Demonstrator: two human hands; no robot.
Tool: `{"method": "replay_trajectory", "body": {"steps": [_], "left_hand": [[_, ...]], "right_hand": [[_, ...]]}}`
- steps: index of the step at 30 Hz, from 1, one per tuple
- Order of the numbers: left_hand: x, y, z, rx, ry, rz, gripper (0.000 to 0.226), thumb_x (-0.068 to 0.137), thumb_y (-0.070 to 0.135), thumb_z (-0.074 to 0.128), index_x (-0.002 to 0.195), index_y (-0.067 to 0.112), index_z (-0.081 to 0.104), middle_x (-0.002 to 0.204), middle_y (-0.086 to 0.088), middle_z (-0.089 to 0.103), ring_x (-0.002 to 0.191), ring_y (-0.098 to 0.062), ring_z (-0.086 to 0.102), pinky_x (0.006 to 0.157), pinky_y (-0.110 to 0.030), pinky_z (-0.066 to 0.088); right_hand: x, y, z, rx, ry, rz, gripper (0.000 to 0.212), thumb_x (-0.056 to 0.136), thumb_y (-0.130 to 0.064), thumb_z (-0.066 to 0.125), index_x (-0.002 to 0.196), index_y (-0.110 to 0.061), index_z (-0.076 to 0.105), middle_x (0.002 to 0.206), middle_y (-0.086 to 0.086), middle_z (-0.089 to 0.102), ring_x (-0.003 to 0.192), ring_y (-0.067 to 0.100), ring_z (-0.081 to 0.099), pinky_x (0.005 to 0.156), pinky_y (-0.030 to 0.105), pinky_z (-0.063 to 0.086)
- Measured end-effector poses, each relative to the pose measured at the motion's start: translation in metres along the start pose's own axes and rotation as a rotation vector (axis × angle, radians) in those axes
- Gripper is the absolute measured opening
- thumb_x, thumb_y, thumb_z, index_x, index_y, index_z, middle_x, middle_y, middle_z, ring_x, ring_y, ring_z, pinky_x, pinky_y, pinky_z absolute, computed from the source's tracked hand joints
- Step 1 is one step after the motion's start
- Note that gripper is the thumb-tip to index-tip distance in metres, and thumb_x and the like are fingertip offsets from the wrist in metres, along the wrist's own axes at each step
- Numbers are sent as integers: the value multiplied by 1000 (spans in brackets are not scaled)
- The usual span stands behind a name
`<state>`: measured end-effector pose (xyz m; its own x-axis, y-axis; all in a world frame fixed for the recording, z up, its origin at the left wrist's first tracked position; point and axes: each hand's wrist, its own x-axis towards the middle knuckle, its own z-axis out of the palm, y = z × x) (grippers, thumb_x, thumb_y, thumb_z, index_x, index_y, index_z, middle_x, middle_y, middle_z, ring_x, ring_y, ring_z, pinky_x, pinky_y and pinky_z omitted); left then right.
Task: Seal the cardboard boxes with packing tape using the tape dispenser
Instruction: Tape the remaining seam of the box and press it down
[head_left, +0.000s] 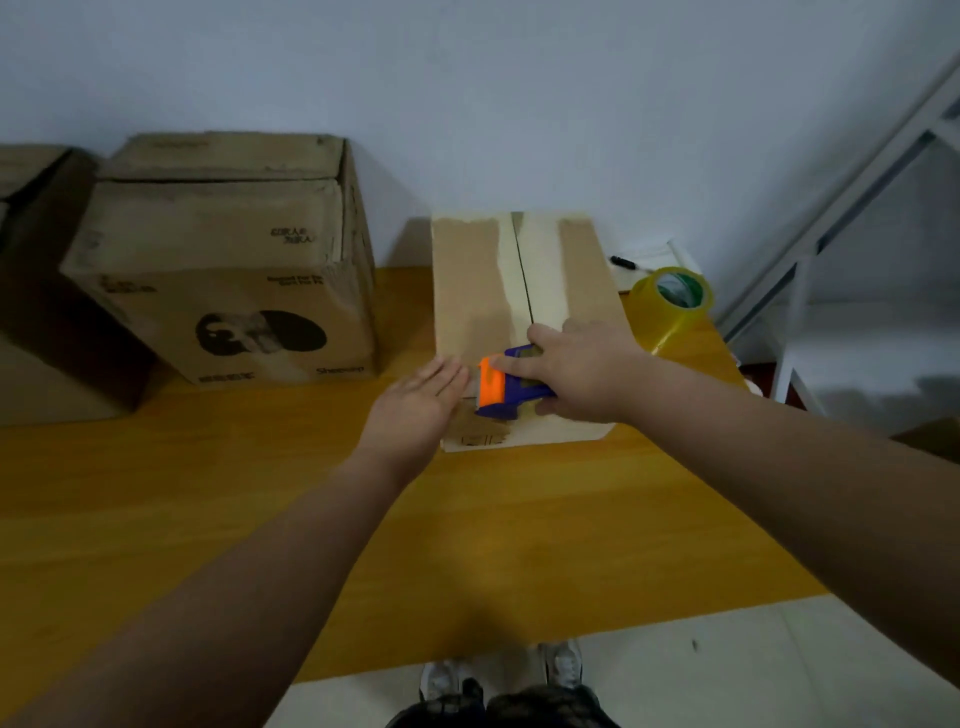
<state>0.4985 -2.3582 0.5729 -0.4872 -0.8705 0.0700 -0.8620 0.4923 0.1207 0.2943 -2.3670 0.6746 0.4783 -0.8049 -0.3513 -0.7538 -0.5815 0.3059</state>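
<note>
While the right hand (582, 371) is gripping the tape dispenser (506, 384) at the near end of the box (467, 280) on the table (260, 493), the left hand (415, 410) is pressing flat beside it, and I'd be wanting firm, level pressure along the seam (524, 275).

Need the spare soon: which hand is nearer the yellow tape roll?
Right. The right hand grips the dispenser just left of the tape roll; the left hand lies farther left.

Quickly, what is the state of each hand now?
Left hand: open, fingers straight, on the small box.
Right hand: grips the tape dispenser.
</note>
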Motion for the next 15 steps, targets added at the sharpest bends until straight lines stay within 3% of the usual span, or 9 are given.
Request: {"method": "replay_trajectory", "body": {"steps": [3, 9, 15], "left_hand": [[5, 5, -2, 49, 2, -39, 54, 100, 19, 42, 150, 18, 21, 156, -1, 22, 144, -16, 18, 113, -31, 23], [0, 7, -2, 37, -9, -105, 52, 101, 21, 40, 150, 21, 21, 156, 3, 20, 144, -14, 16, 111, -32, 26], [1, 13, -3, -8, -11, -138, 47, 101, 19, 41, 146, 16, 33, 152, -2, 32, 140, -21, 30, 111, -36, 28]], "right_hand": [[-1, 4, -5, -7, -4, -3, 72, 92, -58, 46, 150, -39, 8, 131, 9, 39, 102, 28, 51, 70, 33, 42], [-30, 37, 1, -18, 42, -34, 66, 92, -61, 41, 149, -41, 15, 135, 9, 40, 111, 31, 48, 90, 40, 43], [-61, 72, 22, -29, -36, 42, 64, 92, -60, 42, 148, -43, 16, 137, 6, 39, 114, 29, 46, 90, 39, 37]]}}
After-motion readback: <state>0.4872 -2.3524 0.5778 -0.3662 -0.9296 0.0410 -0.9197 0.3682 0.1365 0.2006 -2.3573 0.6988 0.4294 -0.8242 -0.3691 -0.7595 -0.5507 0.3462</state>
